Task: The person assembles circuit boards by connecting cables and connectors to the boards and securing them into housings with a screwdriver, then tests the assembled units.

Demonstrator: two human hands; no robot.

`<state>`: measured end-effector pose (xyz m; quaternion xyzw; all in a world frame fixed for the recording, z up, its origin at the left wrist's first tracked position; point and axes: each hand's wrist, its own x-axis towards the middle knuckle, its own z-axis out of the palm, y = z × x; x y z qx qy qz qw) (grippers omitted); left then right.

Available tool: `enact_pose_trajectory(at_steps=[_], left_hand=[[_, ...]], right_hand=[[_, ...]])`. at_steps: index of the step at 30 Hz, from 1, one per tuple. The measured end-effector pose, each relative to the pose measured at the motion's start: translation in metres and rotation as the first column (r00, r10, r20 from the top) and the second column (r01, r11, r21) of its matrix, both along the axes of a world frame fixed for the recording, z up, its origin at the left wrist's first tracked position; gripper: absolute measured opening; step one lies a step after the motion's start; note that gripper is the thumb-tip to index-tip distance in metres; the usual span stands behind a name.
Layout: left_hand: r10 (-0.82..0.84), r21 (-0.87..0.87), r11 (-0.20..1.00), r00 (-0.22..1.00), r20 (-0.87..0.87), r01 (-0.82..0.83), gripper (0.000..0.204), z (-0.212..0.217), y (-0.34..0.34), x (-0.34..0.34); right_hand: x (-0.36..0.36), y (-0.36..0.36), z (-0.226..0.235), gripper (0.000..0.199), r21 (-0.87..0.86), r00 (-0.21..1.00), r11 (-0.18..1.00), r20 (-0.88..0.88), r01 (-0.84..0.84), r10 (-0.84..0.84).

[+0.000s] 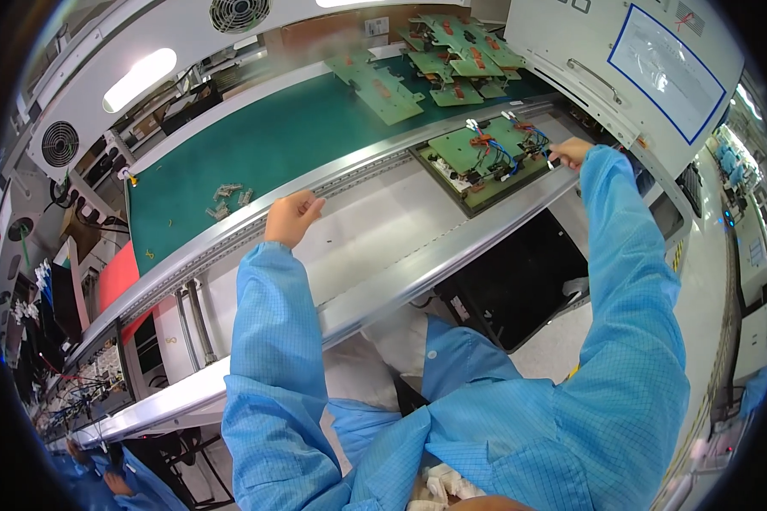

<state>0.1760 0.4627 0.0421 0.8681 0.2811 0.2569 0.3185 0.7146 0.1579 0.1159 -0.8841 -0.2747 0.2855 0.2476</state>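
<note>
1. The right hand (571, 152) pinches the wired board (486, 152) at its right edge; the board sits on a tray on the rail (375, 294)
2. The left hand (291, 217), loosely curled and holding nothing, rests on the rail's far edge, well left of the board
3. Beyond the rail, on the green belt (273, 145), lie more boards (452, 60) and small clips (226, 200)

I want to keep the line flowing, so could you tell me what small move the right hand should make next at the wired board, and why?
Probably a slight pull of the wired circuit board on its tray toward the person. The right hand is already at the board's right edge by the wires, while the left hand rests on the metal rail, away from the board.
</note>
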Motion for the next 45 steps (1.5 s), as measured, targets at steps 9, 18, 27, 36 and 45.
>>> enact_pose_trajectory(at_steps=[9, 18, 27, 36, 45], left_hand=[[-0.012, -0.016, 1.000, 0.999, 0.046, 0.012, 0.024, 0.001, 0.001, 0.000], [-0.011, -0.015, 1.000, 0.999, 0.032, 0.012, 0.023, 0.001, 0.001, 0.002], [-0.013, -0.013, 1.000, 1.000, 0.023, 0.013, 0.024, -0.002, 0.003, 0.003], [-0.022, -0.041, 0.999, 1.000, 0.011, 0.023, 0.022, 0.004, -0.003, 0.008], [-0.010, -0.024, 1.000, 0.999, 0.035, 0.011, 0.024, 0.000, 0.000, 0.000]], right_hand=[[-0.022, 0.005, -0.030, 0.022, 0.242, 0.813, 0.920, -0.569, 0.308, -0.122], [-0.018, 0.008, -0.045, 0.032, 0.344, 0.674, 0.807, -0.734, 0.481, -0.089], [0.015, 0.010, -0.077, 0.029, 0.395, 0.631, 0.675, -0.763, 0.623, -0.136], [0.032, 0.011, -0.088, 0.025, 0.391, 0.619, 0.628, -0.762, 0.672, -0.188], [0.002, 0.005, -0.068, 0.043, 0.391, 0.789, 0.778, -0.578, 0.493, -0.209]])
